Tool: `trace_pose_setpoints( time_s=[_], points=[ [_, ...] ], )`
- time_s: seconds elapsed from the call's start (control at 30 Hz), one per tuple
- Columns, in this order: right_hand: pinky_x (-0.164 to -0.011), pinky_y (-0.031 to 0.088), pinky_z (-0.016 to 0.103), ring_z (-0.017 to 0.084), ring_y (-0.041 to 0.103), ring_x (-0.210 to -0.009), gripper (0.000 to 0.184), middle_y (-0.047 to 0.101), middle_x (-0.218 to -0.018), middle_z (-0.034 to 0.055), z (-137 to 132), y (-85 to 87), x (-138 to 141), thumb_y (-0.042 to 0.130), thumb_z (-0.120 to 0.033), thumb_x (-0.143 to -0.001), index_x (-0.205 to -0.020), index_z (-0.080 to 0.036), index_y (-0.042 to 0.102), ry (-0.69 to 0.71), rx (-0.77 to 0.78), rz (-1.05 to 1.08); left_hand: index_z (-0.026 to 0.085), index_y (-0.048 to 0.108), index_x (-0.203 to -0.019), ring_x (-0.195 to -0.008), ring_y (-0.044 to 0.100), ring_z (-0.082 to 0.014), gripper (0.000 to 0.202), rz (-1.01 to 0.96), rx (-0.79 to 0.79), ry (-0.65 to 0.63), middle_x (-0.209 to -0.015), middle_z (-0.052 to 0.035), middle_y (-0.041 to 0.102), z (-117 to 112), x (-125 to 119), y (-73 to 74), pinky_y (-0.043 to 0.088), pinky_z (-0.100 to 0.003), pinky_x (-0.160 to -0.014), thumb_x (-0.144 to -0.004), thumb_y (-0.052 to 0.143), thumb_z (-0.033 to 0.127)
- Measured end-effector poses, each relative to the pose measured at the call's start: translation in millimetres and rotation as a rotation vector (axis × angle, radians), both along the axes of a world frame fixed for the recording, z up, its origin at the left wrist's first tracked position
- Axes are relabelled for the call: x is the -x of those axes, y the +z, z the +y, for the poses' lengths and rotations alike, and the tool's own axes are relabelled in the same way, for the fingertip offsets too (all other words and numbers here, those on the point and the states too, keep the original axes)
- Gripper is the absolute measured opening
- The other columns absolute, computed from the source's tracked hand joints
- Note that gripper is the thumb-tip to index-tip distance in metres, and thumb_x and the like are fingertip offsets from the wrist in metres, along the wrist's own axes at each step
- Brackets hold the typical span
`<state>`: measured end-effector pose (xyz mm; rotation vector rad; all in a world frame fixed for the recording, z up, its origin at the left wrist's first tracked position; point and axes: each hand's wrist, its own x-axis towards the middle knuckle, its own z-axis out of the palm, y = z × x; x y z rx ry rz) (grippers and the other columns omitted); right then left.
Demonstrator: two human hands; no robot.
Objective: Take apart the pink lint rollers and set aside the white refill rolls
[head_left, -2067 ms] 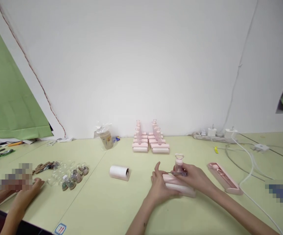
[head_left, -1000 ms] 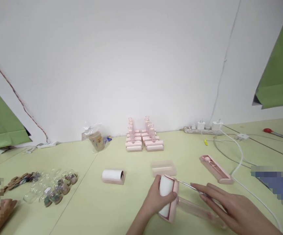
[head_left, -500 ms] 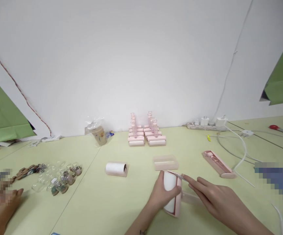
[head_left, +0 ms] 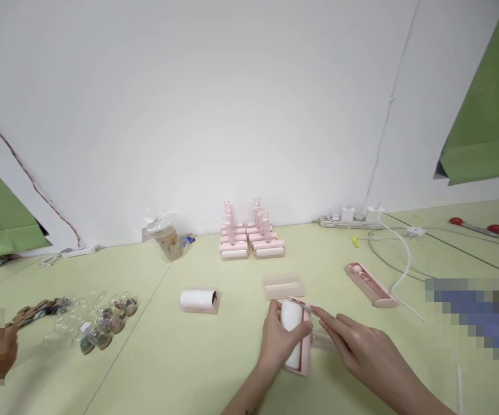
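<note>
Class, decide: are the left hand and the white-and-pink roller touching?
Touching: the head view shows the left hand gripping the roller, its thumb lying across it.

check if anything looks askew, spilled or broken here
Nothing looks spilled or visibly damaged. The mildly odd thing is the hollow pink part on the right: it lies slanted on the table, away from the two neat rows of pink rollers near the wall.

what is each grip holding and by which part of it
The left grip holds a pink roller across the middle of its white roll. The right grip holds a slim metal tool by its rear end, which is mostly hidden.
</note>
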<state>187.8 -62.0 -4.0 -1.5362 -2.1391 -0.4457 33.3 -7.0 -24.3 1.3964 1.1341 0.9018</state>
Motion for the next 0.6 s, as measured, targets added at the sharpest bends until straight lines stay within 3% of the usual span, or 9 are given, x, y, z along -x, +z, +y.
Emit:
trace_pose_setpoints(
  time_s=[0.13, 0.27, 0.4, 0.6],
  points=[
    [-0.035, 0.032, 0.021, 0.014, 0.056, -0.038, 0.039, 0.054, -0.052, -0.0029, -1.1, 0.0, 4.8, 0.023, -0.017, -0.088, -0.115, -0.022, 0.05, -0.013, 0.005, 0.057, 0.02, 0.041, -0.083, -0.064, 0.049, -0.0129, 0.034, -0.021, -0.013, 0.009, -0.069, 0.0032, 0.052, -0.2, 0.2, -2.4, 0.038, -0.021, -0.057, -0.063, 0.066, 0.032],
    [-0.036, 0.032, 0.022, 0.015, 0.057, -0.04, 0.038, 0.057, -0.053, -0.0018, 0.2, -1.4, 6.9, 0.025, -0.018, -0.088, -0.113, -0.018, 0.053, -0.027, 0.014, 0.063, 0.019, 0.048, -0.091, -0.072, 0.051, -0.0152, 0.034, -0.014, -0.056, 0.01, -0.08, -0.0001, 0.057, 0.2, 0.2, -3.2, 0.04, -0.023, -0.063, -0.064, 0.064, 0.031],
    [-0.034, 0.029, 0.022, 0.015, 0.056, -0.038, 0.037, 0.058, -0.053, -0.002, 2.3, -3.2, 7.2, 0.026, -0.019, -0.087, -0.108, -0.022, 0.056, -0.04, 0.027, 0.094, 0.016, 0.054, -0.087, -0.07, 0.051, -0.0161, 0.028, -0.007, -0.058, 0.009, -0.076, -0.0014, 0.057, 0.1, -1.8, 0.7, 0.041, -0.024, -0.062, -0.064, 0.063, 0.029],
    [-0.038, 0.035, 0.024, 0.019, 0.063, -0.049, 0.038, 0.065, -0.06, 0.0008, 2.4, 8.4, 8.7, 0.027, -0.022, -0.086, -0.109, -0.021, 0.057, -0.088, 0.183, 0.123, 0.018, 0.051, -0.086, -0.068, 0.05, -0.0155, 0.03, -0.011, -0.117, 0.04, -0.074, 0.0002, 0.056, 0.4, -1.3, 1.3, 0.041, -0.024, -0.061, -0.063, 0.065, 0.031]
  ],
)
